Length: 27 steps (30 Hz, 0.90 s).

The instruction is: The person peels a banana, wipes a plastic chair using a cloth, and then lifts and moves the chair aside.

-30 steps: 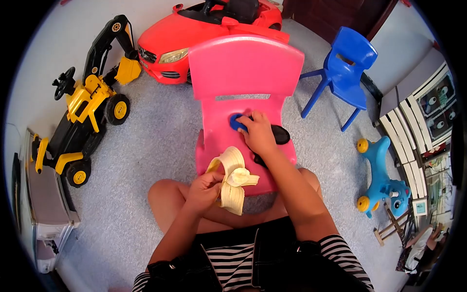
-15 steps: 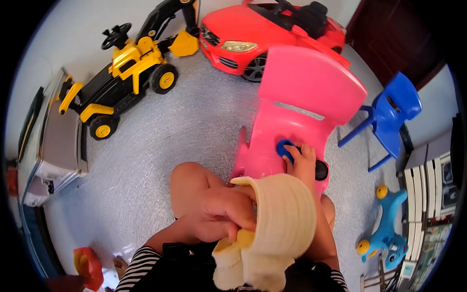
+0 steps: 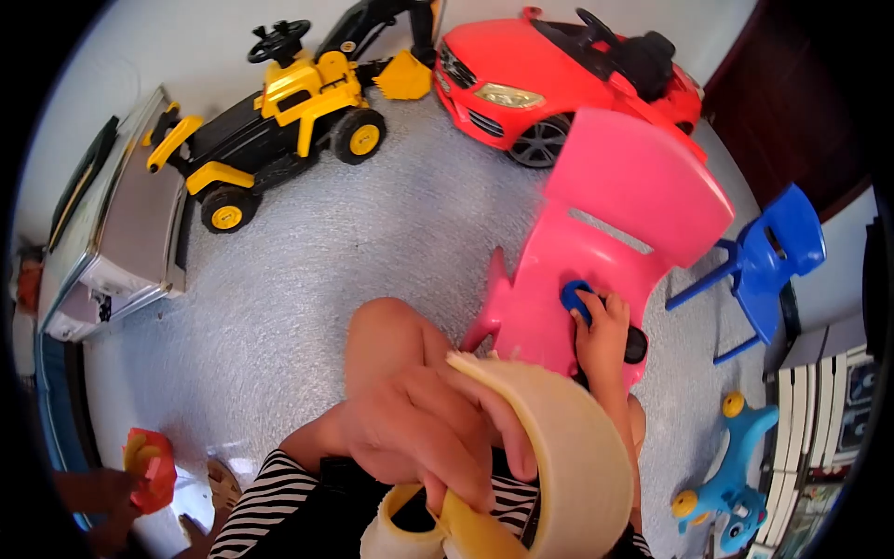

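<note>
Close to the camera, my left hand (image 3: 419, 424) pinches a banana peel (image 3: 587, 456), which curls wide with its cream inner side showing. Other peel strips hang below the fingers at the bottom edge. Whether any fruit is left inside cannot be made out. On the seat of a pink chair (image 3: 540, 321), my right hand (image 3: 605, 335) has its fingers closed around the edge of a small blue round piece (image 3: 575, 296). A black round thing (image 3: 636, 345) sits beside that wrist. The peel hides part of my right forearm.
A yellow and black ride-on excavator (image 3: 289, 112) and a red ride-on car (image 3: 521, 79) stand at the back. A blue chair (image 3: 759, 261) and a blue ride-on animal (image 3: 736, 456) are right. At lower left another person's hand (image 3: 102, 498) holds a red container (image 3: 158, 480).
The view has shifted, so the room's things sit farther right. The banana peel has swung lower and opened out under my left hand. My right hand stays at the blue piece on the chair.
</note>
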Each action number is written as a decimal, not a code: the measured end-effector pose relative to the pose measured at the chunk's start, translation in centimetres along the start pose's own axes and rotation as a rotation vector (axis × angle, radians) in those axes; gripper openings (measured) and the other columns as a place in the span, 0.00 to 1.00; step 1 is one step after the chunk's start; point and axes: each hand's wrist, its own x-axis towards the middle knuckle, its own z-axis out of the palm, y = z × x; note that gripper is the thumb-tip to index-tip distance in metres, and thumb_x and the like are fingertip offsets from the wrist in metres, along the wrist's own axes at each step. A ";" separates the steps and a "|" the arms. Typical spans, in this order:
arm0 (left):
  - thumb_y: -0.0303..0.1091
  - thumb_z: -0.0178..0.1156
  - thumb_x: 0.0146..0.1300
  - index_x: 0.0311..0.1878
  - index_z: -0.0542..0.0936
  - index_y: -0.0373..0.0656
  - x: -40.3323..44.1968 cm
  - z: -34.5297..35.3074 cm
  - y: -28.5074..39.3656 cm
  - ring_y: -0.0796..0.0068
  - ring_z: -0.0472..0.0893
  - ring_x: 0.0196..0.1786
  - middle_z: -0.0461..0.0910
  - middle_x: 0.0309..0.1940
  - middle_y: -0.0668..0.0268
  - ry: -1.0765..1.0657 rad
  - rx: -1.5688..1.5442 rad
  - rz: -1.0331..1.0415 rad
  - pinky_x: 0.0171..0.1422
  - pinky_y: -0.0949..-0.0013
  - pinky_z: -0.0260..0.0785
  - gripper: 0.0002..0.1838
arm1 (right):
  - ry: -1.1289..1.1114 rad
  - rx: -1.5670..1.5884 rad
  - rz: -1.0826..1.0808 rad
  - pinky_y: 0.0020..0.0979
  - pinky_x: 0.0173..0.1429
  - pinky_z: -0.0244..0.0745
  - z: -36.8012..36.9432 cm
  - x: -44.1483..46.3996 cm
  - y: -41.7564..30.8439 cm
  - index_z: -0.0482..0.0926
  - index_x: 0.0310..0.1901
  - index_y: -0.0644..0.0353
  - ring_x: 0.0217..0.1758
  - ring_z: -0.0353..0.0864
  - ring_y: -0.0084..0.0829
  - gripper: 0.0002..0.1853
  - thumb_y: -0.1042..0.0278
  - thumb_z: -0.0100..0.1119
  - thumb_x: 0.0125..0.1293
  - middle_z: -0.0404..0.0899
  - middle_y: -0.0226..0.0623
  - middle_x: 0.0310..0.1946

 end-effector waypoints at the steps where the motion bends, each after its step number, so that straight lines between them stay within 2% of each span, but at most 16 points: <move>1: 0.36 0.61 0.77 0.46 0.85 0.30 0.5 -0.1 0.1 0.50 0.84 0.48 0.84 0.35 0.58 -0.057 -0.042 0.043 0.55 0.54 0.80 0.15 | -0.006 -0.006 -0.005 0.47 0.60 0.73 0.0 0.0 0.1 0.87 0.51 0.53 0.53 0.76 0.49 0.19 0.75 0.74 0.55 0.80 0.42 0.50; 4: 0.36 0.60 0.78 0.46 0.84 0.30 1.3 1.2 2.0 0.51 0.84 0.50 0.83 0.38 0.55 -0.036 -0.053 0.095 0.57 0.50 0.80 0.15 | -0.024 -0.019 -0.013 0.46 0.60 0.73 -0.1 0.0 0.0 0.86 0.51 0.53 0.53 0.76 0.49 0.20 0.75 0.74 0.56 0.80 0.43 0.51; 6: 0.34 0.61 0.76 0.38 0.86 0.29 1.7 1.2 3.8 0.53 0.88 0.39 0.85 0.30 0.53 0.091 0.017 -0.080 0.45 0.51 0.82 0.15 | -0.043 -0.020 -0.001 0.46 0.61 0.73 -0.2 0.1 -0.1 0.86 0.52 0.53 0.53 0.76 0.49 0.20 0.75 0.74 0.57 0.80 0.44 0.51; 7: 0.39 0.60 0.78 0.40 0.86 0.31 1.2 0.3 5.2 0.55 0.86 0.39 0.85 0.34 0.53 0.076 0.068 -0.197 0.44 0.55 0.81 0.18 | -0.039 -0.017 -0.007 0.46 0.62 0.72 -0.2 0.2 -0.1 0.86 0.52 0.53 0.54 0.76 0.49 0.20 0.75 0.74 0.57 0.80 0.44 0.51; 10: 0.44 0.59 0.77 0.40 0.82 0.34 -1.8 -1.3 10.4 0.61 0.84 0.37 0.84 0.38 0.55 0.457 0.485 -0.614 0.45 0.63 0.78 0.19 | -0.033 -0.009 -0.012 0.46 0.63 0.72 -0.3 0.1 -0.1 0.86 0.53 0.54 0.55 0.76 0.49 0.20 0.75 0.74 0.57 0.80 0.44 0.51; 11: 0.38 0.58 0.76 0.39 0.81 0.35 -3.6 -3.0 13.4 0.69 0.84 0.38 0.84 0.36 0.59 0.372 0.994 -0.803 0.46 0.68 0.76 0.14 | -0.039 -0.007 -0.005 0.46 0.63 0.72 -0.3 0.0 -0.1 0.86 0.53 0.54 0.55 0.76 0.49 0.20 0.75 0.74 0.57 0.80 0.44 0.51; 12: 0.32 0.58 0.74 0.38 0.80 0.36 -4.8 -4.1 15.8 0.77 0.82 0.38 0.83 0.34 0.64 0.384 1.252 -0.991 0.44 0.71 0.74 0.10 | -0.041 0.000 -0.002 0.46 0.63 0.72 -0.3 0.0 -0.1 0.86 0.53 0.54 0.55 0.76 0.49 0.20 0.75 0.74 0.57 0.80 0.44 0.51; 14: 0.28 0.62 0.71 0.41 0.81 0.34 -10.1 -7.3 21.0 0.79 0.82 0.39 0.81 0.31 0.68 0.693 1.303 -1.203 0.46 0.72 0.75 0.06 | -0.041 0.019 0.005 0.46 0.64 0.72 -0.5 0.0 -0.3 0.86 0.53 0.54 0.56 0.76 0.49 0.20 0.75 0.74 0.57 0.80 0.44 0.52; 17: 0.41 0.58 0.77 0.41 0.82 0.35 -18.2 -11.2 29.6 0.78 0.83 0.35 0.82 0.33 0.67 1.126 1.412 -1.374 0.45 0.70 0.80 0.16 | -0.048 0.029 0.018 0.46 0.64 0.72 -0.8 0.1 -0.7 0.86 0.53 0.55 0.56 0.76 0.49 0.20 0.76 0.74 0.57 0.80 0.44 0.52; 19: 0.43 0.57 0.76 0.45 0.83 0.37 -23.8 -12.7 35.7 0.75 0.85 0.33 0.84 0.34 0.65 1.488 1.397 -1.244 0.41 0.71 0.82 0.17 | -0.045 0.034 0.013 0.46 0.64 0.72 -0.6 0.1 -0.4 0.86 0.53 0.55 0.55 0.76 0.49 0.21 0.76 0.74 0.57 0.80 0.44 0.52; 20: 0.44 0.57 0.75 0.45 0.82 0.39 -26.7 -13.3 39.1 0.76 0.84 0.30 0.83 0.32 0.67 1.672 1.419 -1.265 0.37 0.73 0.81 0.16 | -0.042 0.031 0.015 0.46 0.64 0.72 -0.5 0.0 -0.3 0.86 0.53 0.55 0.55 0.76 0.49 0.21 0.76 0.74 0.57 0.80 0.44 0.52; 22: 0.44 0.59 0.73 0.42 0.80 0.40 -36.7 -13.4 48.3 0.74 0.83 0.28 0.80 0.29 0.67 1.937 1.342 -1.050 0.32 0.72 0.79 0.14 | -0.030 0.033 0.002 0.46 0.64 0.72 -0.5 0.1 -0.4 0.86 0.53 0.55 0.55 0.76 0.49 0.21 0.76 0.74 0.56 0.80 0.43 0.52; 23: 0.43 0.58 0.73 0.41 0.81 0.41 -41.4 -13.0 52.5 0.72 0.83 0.28 0.79 0.28 0.67 2.076 1.316 -0.926 0.30 0.71 0.78 0.14 | -0.018 0.031 -0.007 0.46 0.63 0.72 -0.5 -0.1 -0.3 0.86 0.53 0.55 0.55 0.76 0.49 0.21 0.76 0.74 0.56 0.80 0.43 0.52; 25: 0.43 0.59 0.72 0.38 0.79 0.46 -46.0 -8.4 55.0 0.70 0.78 0.25 0.76 0.25 0.68 2.381 1.102 -0.423 0.27 0.67 0.74 0.11 | -0.022 0.024 0.009 0.46 0.63 0.72 -0.6 -0.1 -0.4 0.86 0.53 0.55 0.54 0.76 0.49 0.21 0.76 0.74 0.56 0.80 0.43 0.52; 26: 0.44 0.58 0.71 0.34 0.78 0.48 -49.3 -6.1 56.4 0.68 0.77 0.25 0.77 0.24 0.67 2.557 1.069 -0.507 0.28 0.63 0.74 0.12 | -0.030 0.022 0.011 0.46 0.62 0.73 -0.7 0.0 -0.5 0.86 0.52 0.54 0.54 0.76 0.49 0.21 0.76 0.74 0.55 0.80 0.43 0.52; 27: 0.45 0.57 0.71 0.32 0.78 0.49 -49.4 -3.8 55.1 0.68 0.77 0.25 0.76 0.23 0.67 2.510 1.126 -0.625 0.27 0.62 0.73 0.13 | -0.023 0.010 0.034 0.46 0.62 0.73 -0.7 0.0 -0.5 0.86 0.52 0.54 0.54 0.76 0.49 0.21 0.76 0.74 0.55 0.80 0.43 0.52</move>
